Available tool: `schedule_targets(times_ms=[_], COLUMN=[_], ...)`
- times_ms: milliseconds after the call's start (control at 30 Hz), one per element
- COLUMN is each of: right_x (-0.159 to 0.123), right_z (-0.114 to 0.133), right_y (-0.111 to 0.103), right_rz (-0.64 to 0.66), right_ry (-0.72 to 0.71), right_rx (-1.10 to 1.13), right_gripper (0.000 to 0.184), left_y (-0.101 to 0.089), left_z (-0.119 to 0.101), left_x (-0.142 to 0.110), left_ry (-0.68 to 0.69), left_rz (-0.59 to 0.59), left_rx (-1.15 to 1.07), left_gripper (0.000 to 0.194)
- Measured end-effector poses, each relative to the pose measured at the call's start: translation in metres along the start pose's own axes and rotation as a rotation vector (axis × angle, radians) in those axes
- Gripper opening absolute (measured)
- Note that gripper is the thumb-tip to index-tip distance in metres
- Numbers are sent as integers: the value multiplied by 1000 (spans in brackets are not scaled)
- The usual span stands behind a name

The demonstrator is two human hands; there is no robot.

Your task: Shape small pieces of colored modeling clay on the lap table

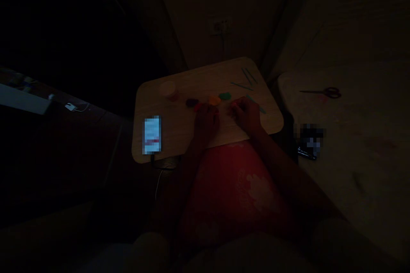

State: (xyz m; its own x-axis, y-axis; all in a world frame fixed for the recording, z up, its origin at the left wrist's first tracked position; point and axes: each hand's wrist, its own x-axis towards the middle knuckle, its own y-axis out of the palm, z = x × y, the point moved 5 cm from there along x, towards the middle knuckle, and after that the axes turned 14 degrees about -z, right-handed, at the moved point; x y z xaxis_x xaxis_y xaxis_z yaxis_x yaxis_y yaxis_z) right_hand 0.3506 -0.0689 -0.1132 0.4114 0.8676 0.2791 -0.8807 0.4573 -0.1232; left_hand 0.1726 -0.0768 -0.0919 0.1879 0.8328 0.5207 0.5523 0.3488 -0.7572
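In dim light, my left hand [206, 123] rests low over the small wooden table [179, 136], fingers curled. A faint red spot shows at its fingertips, but what they hold is too dark to make out. Just beyond it lie lumps that look like modelling clay: a dark one [192, 102], a red one [198, 106], an orange one [214, 100] and a green one [224, 96]. My right hand [248, 115] is closed in a pinch on a small piece of red clay [235, 104], a little apart from the left hand.
A lidded tub [168, 89] stands at the back left, and a lit phone [151, 135] with a cable lies at the front left. Several thin blue-green sticks [246, 77] lie at the back right. Scissors [326, 92] rest on the surface to the right.
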Motion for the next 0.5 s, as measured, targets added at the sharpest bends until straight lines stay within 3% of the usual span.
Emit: schedule_targets(times_ms=[333,500], right_x=[2,2], right_z=[5,-1], right_y=[-6,-3], right_rz=[-100,-43], right_ry=[-26,22], right_rx=[-108,-20], right_gripper=[23,19], left_y=[-2,-2], left_z=[-1,-2], left_x=[1,1], left_ry=[2,4], left_rz=[-2,1], left_rx=[7,2], left_gripper=[14,12])
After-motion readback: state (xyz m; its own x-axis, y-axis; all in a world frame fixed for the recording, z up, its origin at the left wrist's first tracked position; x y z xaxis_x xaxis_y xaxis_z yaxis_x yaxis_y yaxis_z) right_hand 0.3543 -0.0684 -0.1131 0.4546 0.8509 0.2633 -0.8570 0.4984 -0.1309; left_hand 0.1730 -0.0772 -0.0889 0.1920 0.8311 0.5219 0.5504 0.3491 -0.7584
